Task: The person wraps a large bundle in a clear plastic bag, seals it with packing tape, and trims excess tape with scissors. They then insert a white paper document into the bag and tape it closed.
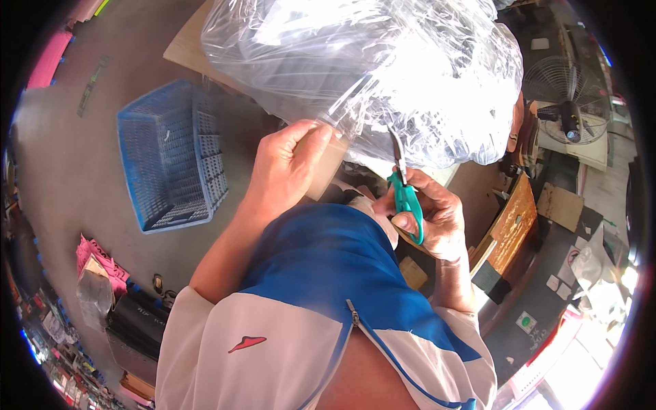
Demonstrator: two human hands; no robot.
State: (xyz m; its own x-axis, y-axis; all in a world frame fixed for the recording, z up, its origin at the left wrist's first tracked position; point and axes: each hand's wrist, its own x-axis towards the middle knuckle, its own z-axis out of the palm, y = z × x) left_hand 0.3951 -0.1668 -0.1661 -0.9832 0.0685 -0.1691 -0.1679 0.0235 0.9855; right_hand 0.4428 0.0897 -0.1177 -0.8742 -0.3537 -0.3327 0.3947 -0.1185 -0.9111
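Observation:
A large bundle wrapped in clear plastic film (294, 61) fills the top middle of the view, shining with glare. My left hand (290, 160) pinches a gathered edge of that film at its near side, thumb and fingers closed. In my right hand (441, 212) is a pair of scissors (406, 198) with teal handles, the fingers wrapped round the grips. Their metal blades point up and away, close to the near side of the film. Whether the blades touch the plastic, I cannot tell. What lies inside the bundle is blurred by reflections.
A blue plastic basket (205, 147) stands on the floor at left. A wooden board edge (188, 51) juts out under the bundle. At right are a black fan (568, 116) and a tilted wooden panel (514, 225). Pink sheets (102, 263) and a black case (140, 314) lie lower left.

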